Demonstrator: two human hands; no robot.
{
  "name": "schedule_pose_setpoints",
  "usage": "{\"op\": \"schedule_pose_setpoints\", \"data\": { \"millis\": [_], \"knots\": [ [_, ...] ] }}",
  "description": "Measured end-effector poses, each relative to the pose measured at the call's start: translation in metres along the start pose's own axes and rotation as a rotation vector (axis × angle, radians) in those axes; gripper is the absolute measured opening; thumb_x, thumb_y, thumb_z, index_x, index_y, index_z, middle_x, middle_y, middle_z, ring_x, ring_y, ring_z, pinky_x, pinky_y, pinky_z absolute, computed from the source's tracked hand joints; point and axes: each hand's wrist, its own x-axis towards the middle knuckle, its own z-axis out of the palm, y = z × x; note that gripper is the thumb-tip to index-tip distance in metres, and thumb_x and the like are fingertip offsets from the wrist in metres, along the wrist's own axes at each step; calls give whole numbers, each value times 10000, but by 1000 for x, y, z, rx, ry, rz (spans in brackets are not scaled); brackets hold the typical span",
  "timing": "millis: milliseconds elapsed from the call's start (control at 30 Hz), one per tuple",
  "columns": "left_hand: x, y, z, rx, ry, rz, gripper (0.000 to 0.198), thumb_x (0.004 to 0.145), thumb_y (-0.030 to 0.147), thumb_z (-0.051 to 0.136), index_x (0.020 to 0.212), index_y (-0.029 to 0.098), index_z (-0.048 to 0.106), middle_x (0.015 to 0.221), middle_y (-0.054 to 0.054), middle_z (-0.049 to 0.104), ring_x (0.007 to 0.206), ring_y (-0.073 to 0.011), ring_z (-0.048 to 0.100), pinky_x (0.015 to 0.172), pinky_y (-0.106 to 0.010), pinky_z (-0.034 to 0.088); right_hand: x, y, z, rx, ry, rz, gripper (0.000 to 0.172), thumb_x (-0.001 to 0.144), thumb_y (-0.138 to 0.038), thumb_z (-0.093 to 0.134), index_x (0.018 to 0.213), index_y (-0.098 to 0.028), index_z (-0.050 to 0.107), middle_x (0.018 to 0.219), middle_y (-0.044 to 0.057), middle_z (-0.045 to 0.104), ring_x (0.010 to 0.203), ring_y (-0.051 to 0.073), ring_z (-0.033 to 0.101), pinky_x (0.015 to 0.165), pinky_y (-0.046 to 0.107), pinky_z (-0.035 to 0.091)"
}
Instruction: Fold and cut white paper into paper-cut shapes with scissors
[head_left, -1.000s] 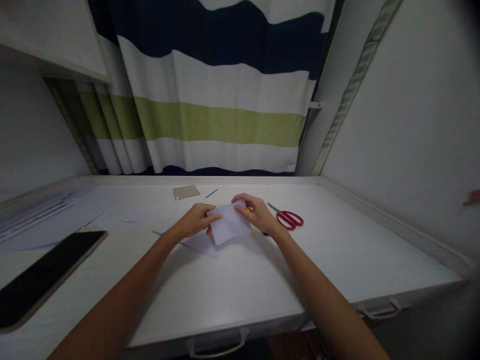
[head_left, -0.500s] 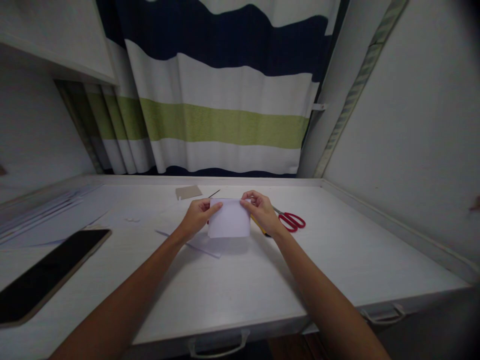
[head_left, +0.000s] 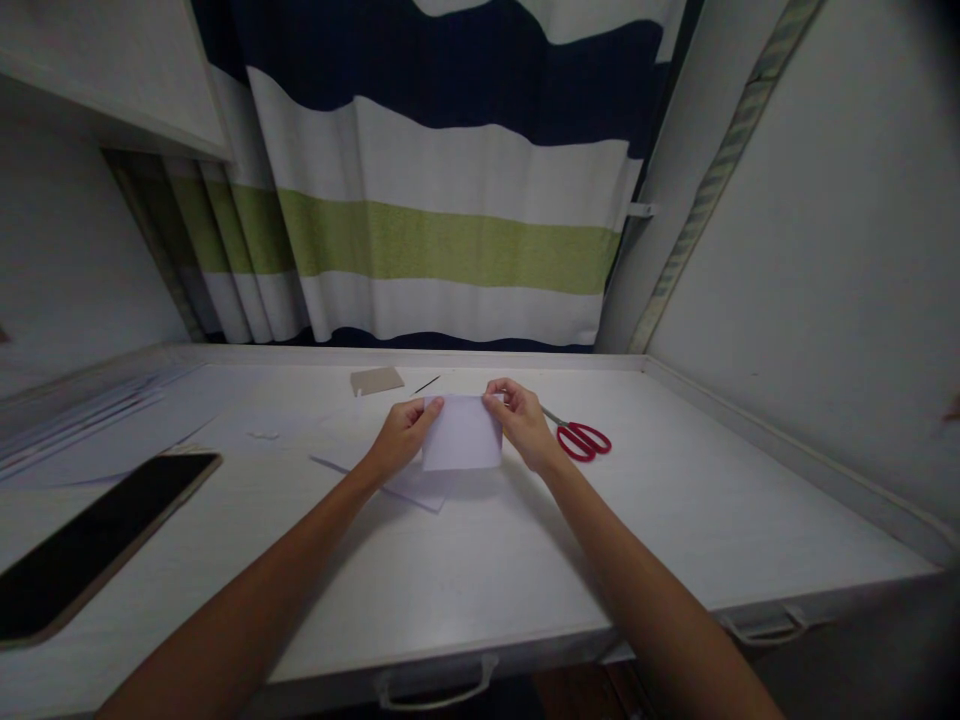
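Hands (head_left: 397, 438) curled; both pinch the white paper (head_left: 462, 440) near its upper corners.

The sheet (head_left: 463, 436) is smooth, matt paper, the curtain (head_left: 450, 245) matt cloth, the desktop (head_left: 465, 590) faintly glossy.

I seem to be in a room at home, at a desk nook: the white counter (head_left: 697, 490) has drawer handles (head_left: 442, 704) along its front, pale walls (head_left: 840, 300) flank it, a striped curtain (head_left: 450, 240) hangs behind, and a phone (head_left: 97, 545) lies near papers (head_left: 75, 430).
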Motion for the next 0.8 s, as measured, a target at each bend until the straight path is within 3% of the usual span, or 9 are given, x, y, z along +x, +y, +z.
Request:
{"op": "schedule_pose_setpoints", "data": {
  "millis": [267,500,700,800],
  "knots": [
    [-3,7,-1,66,19,39,359,746,383,423,476,161,340,462,57,297,429,-56,285,397,-189,219,1,2,1,-37,50,-25,165,665,-294,565,716,-165,475,535,-57,401,457,55,351,407,171,242],
    [-3,5,-3,93,63,67,344,764,362,408,490,171,326,449,60,290,405,-55,270,371,-188,191,-1,2,1,212,11,150,433,605,-307,638,982,-181,466,550,-63,508,468,62,445,454,178,324],
    [-1,3,-5,85,97,79,333,761,345,412,485,171,348,445,55,300,406,-59,274,370,-194,191,1,6,-1,220,-44,210,237,630,-338,619,686,-116,558,572,-18,524,537,77,481,535,209,377],
    [-1,3,-5,56,95,67,339,749,361,434,479,169,359,439,53,310,402,-60,282,371,-194,198,0,5,-1,213,-33,215,230,639,-338,612,663,-116,559,570,-16,530,523,72,473,528,207,373]
  ]
}}
